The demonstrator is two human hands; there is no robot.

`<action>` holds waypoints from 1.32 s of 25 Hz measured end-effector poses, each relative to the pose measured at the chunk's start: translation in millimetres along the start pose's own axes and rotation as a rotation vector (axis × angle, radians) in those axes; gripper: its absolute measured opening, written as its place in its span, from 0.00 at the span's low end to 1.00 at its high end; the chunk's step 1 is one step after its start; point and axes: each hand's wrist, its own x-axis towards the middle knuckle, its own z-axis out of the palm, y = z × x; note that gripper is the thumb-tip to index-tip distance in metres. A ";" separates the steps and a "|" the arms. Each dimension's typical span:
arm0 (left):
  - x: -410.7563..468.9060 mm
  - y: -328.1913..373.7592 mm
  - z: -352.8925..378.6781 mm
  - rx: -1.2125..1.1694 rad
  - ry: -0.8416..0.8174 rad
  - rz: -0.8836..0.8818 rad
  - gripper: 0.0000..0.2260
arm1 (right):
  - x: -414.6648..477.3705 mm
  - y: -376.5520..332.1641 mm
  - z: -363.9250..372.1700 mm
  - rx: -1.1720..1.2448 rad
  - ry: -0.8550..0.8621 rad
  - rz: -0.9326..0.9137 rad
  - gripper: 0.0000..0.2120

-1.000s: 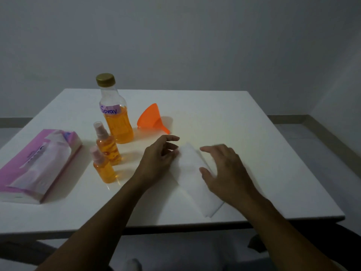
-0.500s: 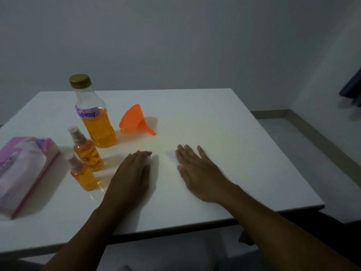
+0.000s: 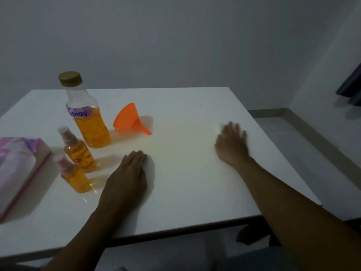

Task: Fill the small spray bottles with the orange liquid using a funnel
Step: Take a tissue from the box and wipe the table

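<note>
- The left hand (image 3: 127, 173) lies flat on the white table (image 3: 195, 182), palm down, fingers straight and close together, holding nothing.
- The right hand (image 3: 231, 141) is at about 2 o'clock from the left one and well apart from it. It is blurred, its fingers look spread, and no object shows in it. Whether it touches the tabletop cannot be told.
- The orange funnel (image 3: 128, 119) lies on its side at 12 o'clock from the left hand, with its spout pointing toward 4 o'clock.
- The big bottle (image 3: 88, 118) stands upright at 9 o'clock from the funnel, just beside it. It has a gold cap and a purple label reading "Spray", and is about half full of orange liquid.
- Two small spray bottles stand upright with caps on and orange liquid inside. The far one (image 3: 78, 151) is at 10 o'clock from the left hand, the near one (image 3: 73, 175) at 9 o'clock.
- A pink tissue pack (image 3: 17, 169) lies at 9 o'clock from the small bottles, at the table's left edge.
</note>
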 end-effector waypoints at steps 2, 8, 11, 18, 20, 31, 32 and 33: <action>1.0 0.7 -1.9 -0.015 -0.005 -0.022 0.19 | -11.7 -56.6 10.2 0.060 -0.007 -0.322 0.27; -1.6 0.7 -8.0 -0.036 -0.023 -0.021 0.17 | -87.7 -82.0 6.4 0.098 -0.053 -0.842 0.25; -3.7 3.7 -8.1 -0.019 -0.001 -0.022 0.17 | -76.7 -13.2 -1.4 0.046 -0.046 -0.880 0.25; -1.2 6.5 -9.5 0.008 -0.006 -0.003 0.21 | 3.8 52.4 -8.1 0.066 0.046 -0.026 0.23; 0.2 7.8 -9.7 -0.001 -0.012 -0.006 0.22 | 3.9 -3.6 -3.3 0.088 0.058 -0.080 0.24; -1.0 0.6 -12.0 0.097 -0.048 -0.060 0.29 | -93.1 -18.8 -0.2 0.049 -0.093 -0.975 0.26; -0.8 1.0 -11.6 0.107 -0.050 -0.054 0.30 | -82.7 9.5 -0.9 0.051 -0.088 -0.895 0.27; -1.2 1.7 -11.4 0.124 -0.055 -0.044 0.31 | -69.3 37.8 -1.6 0.064 -0.075 -0.770 0.27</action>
